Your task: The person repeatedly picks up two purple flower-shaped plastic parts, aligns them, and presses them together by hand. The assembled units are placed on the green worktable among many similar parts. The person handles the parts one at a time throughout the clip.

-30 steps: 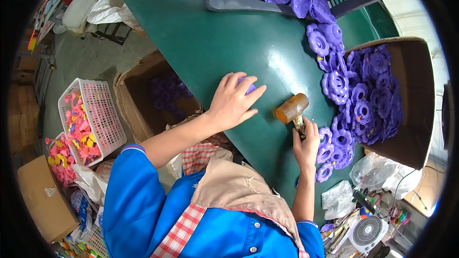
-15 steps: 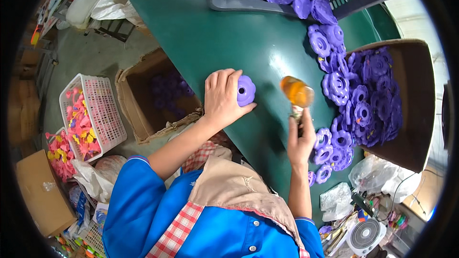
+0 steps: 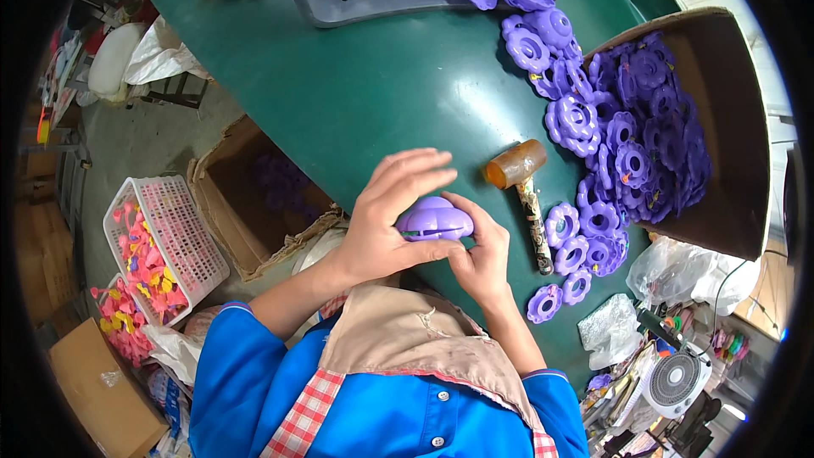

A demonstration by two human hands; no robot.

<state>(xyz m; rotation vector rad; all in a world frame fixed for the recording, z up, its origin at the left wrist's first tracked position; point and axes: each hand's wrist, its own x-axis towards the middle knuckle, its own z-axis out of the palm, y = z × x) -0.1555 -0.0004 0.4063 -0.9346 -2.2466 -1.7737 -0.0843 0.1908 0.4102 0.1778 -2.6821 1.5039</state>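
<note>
Above the near edge of the green table, a purple plastic flower-shaped piece (image 3: 435, 218) is held tilted on its side, with a thin gap along its lower rim. My left hand (image 3: 373, 227) has it between thumb and palm, its other fingers stretched out above it. On the other side my right hand (image 3: 486, 256) grips it with thumb and fingers. A mallet with an amber head (image 3: 515, 164) and a patterned handle lies on the table just right of my hands.
Several purple flower rings (image 3: 573, 252) lie right of the mallet, beside a tipped cardboard box (image 3: 736, 144) full of more. A dark crate (image 3: 326, 10) of purple cups stands at the back. Left of the table are an open carton (image 3: 216, 171) and a white basket (image 3: 191, 242) of pink pieces.
My right hand has put the mallet down on the table and moved left to the purple piece. The piece has been lifted off the table and turned on its side.
</note>
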